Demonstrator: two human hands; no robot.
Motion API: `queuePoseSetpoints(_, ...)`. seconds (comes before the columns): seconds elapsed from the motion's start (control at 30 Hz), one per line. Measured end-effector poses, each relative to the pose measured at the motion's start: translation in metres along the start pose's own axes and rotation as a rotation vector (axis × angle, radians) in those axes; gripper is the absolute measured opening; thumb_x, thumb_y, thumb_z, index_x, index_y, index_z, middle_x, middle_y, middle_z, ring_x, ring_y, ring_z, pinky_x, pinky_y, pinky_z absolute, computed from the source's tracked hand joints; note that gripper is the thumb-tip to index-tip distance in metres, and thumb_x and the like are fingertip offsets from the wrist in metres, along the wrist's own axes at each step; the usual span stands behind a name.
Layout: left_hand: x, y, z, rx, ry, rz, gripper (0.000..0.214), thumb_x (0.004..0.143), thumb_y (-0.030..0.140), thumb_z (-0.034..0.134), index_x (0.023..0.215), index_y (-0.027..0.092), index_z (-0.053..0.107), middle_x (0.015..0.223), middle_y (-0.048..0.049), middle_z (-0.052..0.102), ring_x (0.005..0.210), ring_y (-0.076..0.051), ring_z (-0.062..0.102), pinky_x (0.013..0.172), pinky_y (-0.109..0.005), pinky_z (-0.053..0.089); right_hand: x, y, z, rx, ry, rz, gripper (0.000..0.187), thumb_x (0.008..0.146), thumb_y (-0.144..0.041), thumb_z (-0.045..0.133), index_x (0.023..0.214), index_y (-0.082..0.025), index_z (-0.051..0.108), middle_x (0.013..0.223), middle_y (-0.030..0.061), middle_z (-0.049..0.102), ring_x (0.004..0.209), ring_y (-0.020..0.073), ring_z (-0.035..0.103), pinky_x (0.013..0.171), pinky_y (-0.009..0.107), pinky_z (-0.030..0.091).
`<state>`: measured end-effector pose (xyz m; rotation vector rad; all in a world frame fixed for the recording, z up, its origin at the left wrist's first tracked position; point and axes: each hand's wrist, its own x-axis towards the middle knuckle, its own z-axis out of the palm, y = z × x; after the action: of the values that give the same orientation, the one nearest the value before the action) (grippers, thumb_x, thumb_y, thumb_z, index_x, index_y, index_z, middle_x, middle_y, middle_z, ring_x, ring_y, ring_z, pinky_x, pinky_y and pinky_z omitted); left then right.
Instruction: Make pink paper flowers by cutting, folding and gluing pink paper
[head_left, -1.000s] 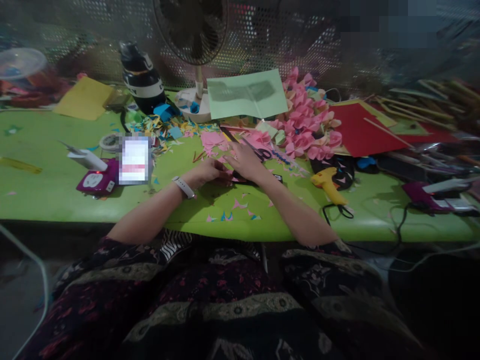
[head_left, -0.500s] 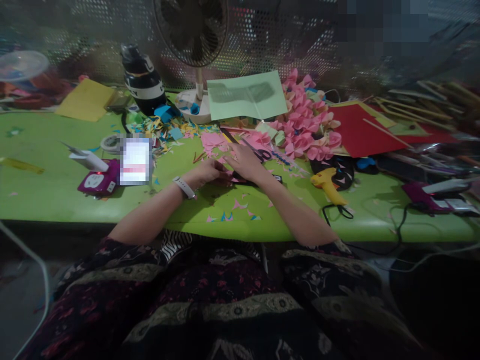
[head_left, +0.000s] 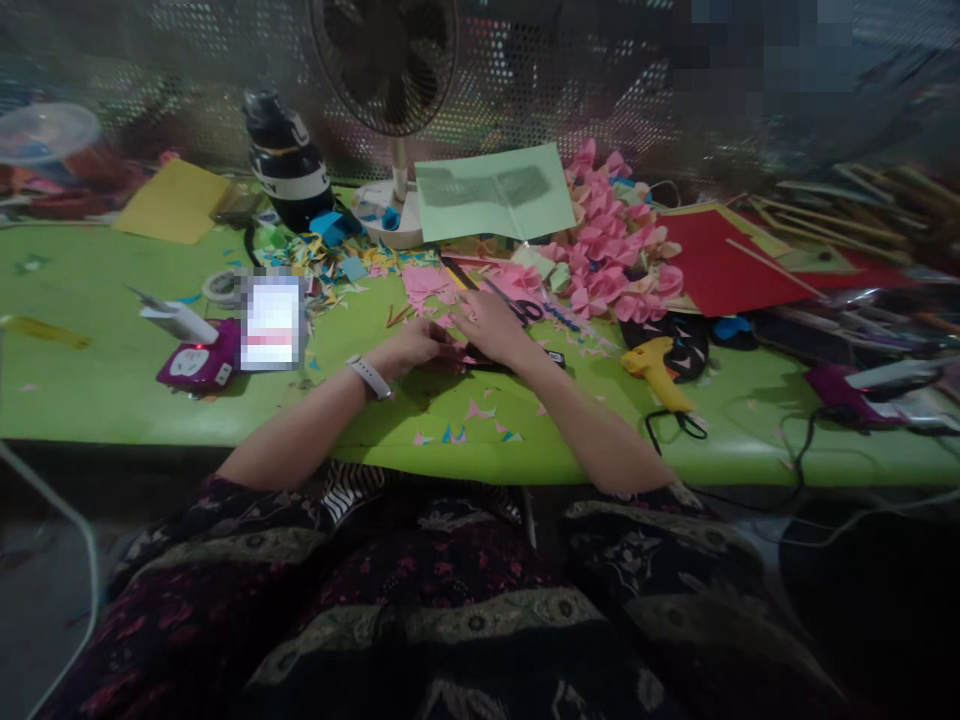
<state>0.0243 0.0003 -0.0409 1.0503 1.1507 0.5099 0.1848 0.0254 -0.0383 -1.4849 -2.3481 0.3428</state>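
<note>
My left hand [head_left: 421, 345], with a pale watch band on the wrist, is closed, its fingertips pinching a small piece of pink paper [head_left: 454, 351]. Close beside it, my right hand [head_left: 491, 327] lies palm down with its fingers stretched toward the left. Under the right palm is a flat black object with a white label [head_left: 555, 358]; most of it is covered, so its kind is unclear. Dark-handled scissors [head_left: 528, 311] rest just beyond the right hand. Farther back lie pink paper pieces [head_left: 424, 285].
A heap of pink paper petals [head_left: 611, 245] and a green sheet [head_left: 495, 195] lie behind. To the right is a yellow glue gun [head_left: 660, 372] with a cord. At left stand a phone [head_left: 270, 320], a purple power socket box [head_left: 199, 360] and a black bottle [head_left: 289, 165]. Paper scraps [head_left: 454, 433] lie in front.
Both hands stay almost where they were over the pink paper. The view has shifted very slightly.
</note>
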Motion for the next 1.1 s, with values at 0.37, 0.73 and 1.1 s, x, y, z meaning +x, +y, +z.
queuePoseSetpoints(0.37,0.0031,-0.0029,-0.0014,0.021,-0.011,0.016,0.017,0.077,0.018,0.081,0.067,0.014,0.069,0.073,-0.0073,0.073,0.07,-0.015,0.07,0.084,-0.038,0.06,-0.0035,-0.0049,-0.0064,0.027,-0.029,0.019,0.042,0.101,-0.041,0.04,0.126,-0.013,0.059,0.126,0.0197,0.064,0.114,0.0314,0.057,0.098,0.044,0.043)
queuePoseSetpoints(0.73,0.0039,-0.0033,-0.0005,0.017,0.006,0.018,0.018,0.075,0.019,0.083,0.066,0.015,0.068,0.07,-0.0062,0.073,0.067,-0.014,0.069,0.079,-0.035,0.062,-0.0022,-0.0012,-0.0027,0.044,-0.012,0.005,0.039,0.1,-0.038,0.04,0.123,-0.014,0.06,0.124,0.0187,0.065,0.112,0.0304,0.057,0.097,0.043,0.042)
queuePoseSetpoints(1.1,0.0027,-0.0018,-0.0006,0.003,0.007,-0.001,0.019,0.074,0.016,0.084,0.067,0.012,0.067,0.07,-0.0065,0.072,0.066,-0.013,0.069,0.083,-0.035,0.061,-0.0009,-0.0022,-0.0064,0.031,-0.009,0.014,0.036,0.095,-0.033,0.044,0.119,-0.012,0.061,0.121,0.0185,0.066,0.112,0.0311,0.058,0.096,0.043,0.044)
